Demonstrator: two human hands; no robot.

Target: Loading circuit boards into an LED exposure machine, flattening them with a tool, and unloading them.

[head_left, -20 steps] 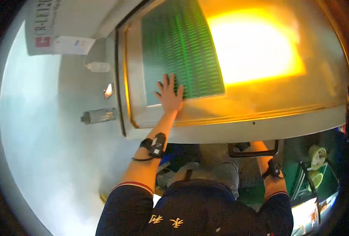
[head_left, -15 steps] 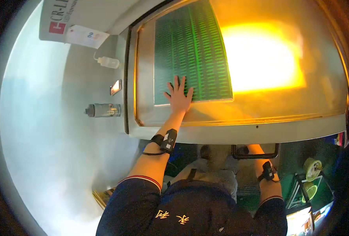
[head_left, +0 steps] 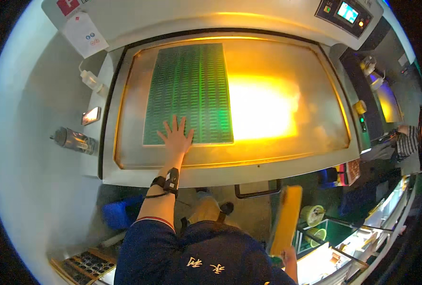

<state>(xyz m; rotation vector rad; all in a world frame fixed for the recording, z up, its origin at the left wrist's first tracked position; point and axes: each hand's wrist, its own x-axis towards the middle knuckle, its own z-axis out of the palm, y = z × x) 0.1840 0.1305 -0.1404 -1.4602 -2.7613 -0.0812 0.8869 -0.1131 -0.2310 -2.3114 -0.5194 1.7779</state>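
Note:
A large green circuit board panel [head_left: 192, 85] with rows of fine pattern lies on the left part of a framed worktop [head_left: 130, 114]. On its near edge my left hand [head_left: 175, 137] rests flat, fingers spread. My right hand [head_left: 289, 259] is low at my right side, closed around the near end of a long, flat, yellow-orange board-like piece [head_left: 285, 221]. Motion smears that piece, so its exact kind is unclear. It is tilted up from my hand toward the worktop's front, apart from the panel. A black strap with a small device [head_left: 170, 183] sits on my left forearm.
Bright yellow light [head_left: 263, 111] glows beside the panel. A squeeze bottle [head_left: 91, 80], a phone [head_left: 91, 116] and a drinking bottle [head_left: 75, 140] stand or lie left. A black handle [head_left: 257, 190] juts below the front edge. Tape rolls [head_left: 313, 215] are right; another person's arm [head_left: 405, 142] shows far right.
My right hand has come back from under the worktop's front edge and now shows the yellow-orange piece in it. My left hand stays on the panel. The view has swung right.

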